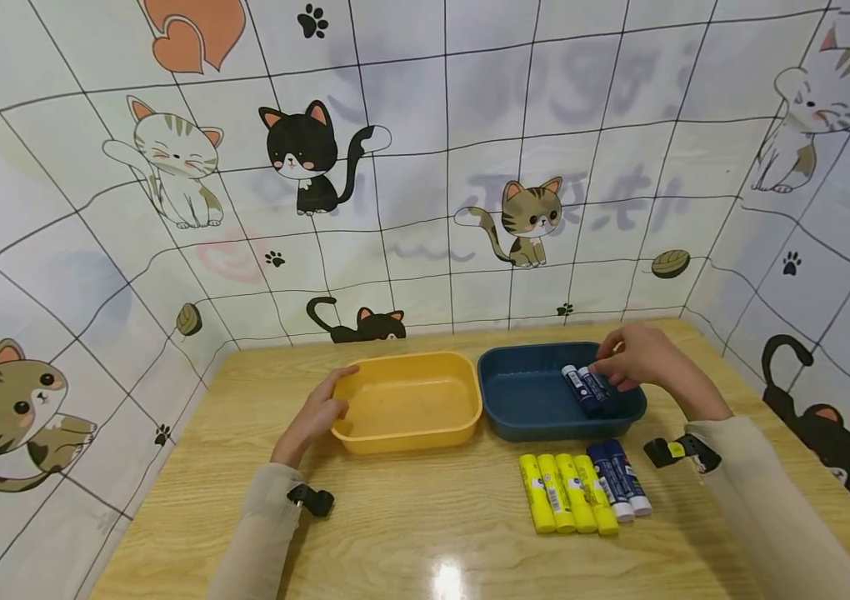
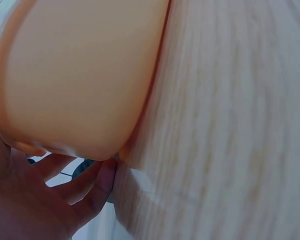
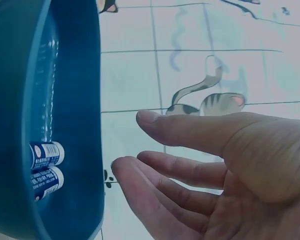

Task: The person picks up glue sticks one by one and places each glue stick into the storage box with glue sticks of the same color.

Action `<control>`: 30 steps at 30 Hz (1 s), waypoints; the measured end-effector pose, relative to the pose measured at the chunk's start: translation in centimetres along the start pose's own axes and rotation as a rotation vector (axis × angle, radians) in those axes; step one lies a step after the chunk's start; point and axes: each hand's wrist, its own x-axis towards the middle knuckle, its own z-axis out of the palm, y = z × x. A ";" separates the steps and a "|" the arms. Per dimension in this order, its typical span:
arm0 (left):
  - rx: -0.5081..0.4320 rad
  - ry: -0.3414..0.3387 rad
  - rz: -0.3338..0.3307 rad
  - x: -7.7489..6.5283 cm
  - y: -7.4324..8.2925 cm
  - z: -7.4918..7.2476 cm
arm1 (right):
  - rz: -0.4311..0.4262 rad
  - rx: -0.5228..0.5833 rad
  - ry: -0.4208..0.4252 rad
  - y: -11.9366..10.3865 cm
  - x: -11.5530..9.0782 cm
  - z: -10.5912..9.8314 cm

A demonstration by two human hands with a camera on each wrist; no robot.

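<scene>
At the left end of the yellow basket (image 1: 402,440), my left hand (image 1: 317,410) touches the rim and end wall with extended fingers. In the left wrist view, its fingertips (image 2: 106,172) reach the lower outside of the basket. My right hand (image 1: 638,360) hovers over the right end of the dark blue basket (image 1: 522,408). Thumb and fingers are apart with nothing between them in the right wrist view. Inside the blue basket, two dark blue glue sticks (image 3: 46,155) with white ends lie side by side, the farther one just beneath my right fingers.
In front of the blue basket, several yellow glue sticks (image 1: 566,493) lie in a row. Two dark blue glue sticks (image 1: 618,479) with white ends adjoin them on the right. A wall covering with cat drawings (image 1: 425,167) rises behind the wooden table (image 1: 395,517).
</scene>
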 end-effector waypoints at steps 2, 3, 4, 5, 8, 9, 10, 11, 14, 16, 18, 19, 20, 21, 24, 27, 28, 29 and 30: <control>-0.002 -0.001 -0.002 0.0 0.0 0.0 | -0.010 0.006 0.005 0.0 -0.8 0.3; -0.004 -0.002 -0.001 -0.1 0.0 0.0 | -0.017 0.007 0.008 0.0 -1.1 0.4; -0.001 -0.003 0.000 0.0 -0.1 0.0 | -0.022 0.006 0.011 -0.1 -1.6 0.5; -0.001 -0.002 -0.001 0.0 -0.1 0.0 | -0.024 0.008 0.013 -0.1 -1.9 0.5; 0.002 -0.002 0.006 0.0 -0.1 0.0 | -0.029 0.006 0.016 -0.4 -2.9 0.6; 0.006 -0.002 0.007 0.0 -0.1 -0.1 | -0.027 0.004 0.018 -0.5 -3.1 0.7; 0.010 -0.001 0.007 0.0 -0.1 -0.1 | -0.025 -0.001 0.016 -0.5 -3.4 0.8; 0.014 -0.001 0.007 0.0 -0.1 -0.1 | -0.023 -0.001 0.011 -0.5 -3.6 0.8; 0.026 -0.003 0.005 0.1 -0.3 -0.2 | -0.020 -0.001 -0.015 -0.5 -4.2 1.1; 0.030 -0.005 0.002 0.1 -0.3 -0.1 | -0.019 0.003 -0.031 -0.3 -4.5 1.3; 0.033 -0.007 0.002 0.1 -0.3 -0.1 | -0.022 0.013 -0.038 0.0 -4.7 1.4; 0.033 -0.008 0.003 0.1 -0.3 -0.1 | -0.025 0.012 -0.037 0.1 -4.8 1.5; 0.032 -0.008 0.002 0.1 -0.2 -0.1 | -0.025 0.012 -0.036 0.2 -4.8 1.6; 0.031 -0.009 0.002 0.1 -0.2 -0.1 | -0.024 0.014 -0.038 0.4 -4.9 1.6; 0.026 -0.011 0.002 0.0 -0.1 0.0 | -0.017 0.016 -0.055 0.6 -5.1 1.8; 0.019 -0.010 -0.001 0.0 0.0 0.0 | 0.000 0.029 -0.079 0.7 -5.3 1.9; 0.015 -0.009 -0.002 0.0 -0.1 0.0 | 0.004 0.032 -0.084 0.7 -5.4 1.9; 0.013 -0.008 -0.005 0.0 -0.1 0.0 | 0.008 0.034 -0.090 0.7 -5.4 1.9; 0.010 -0.007 -0.006 0.0 -0.1 0.0 | 0.012 0.034 -0.096 0.7 -5.5 1.9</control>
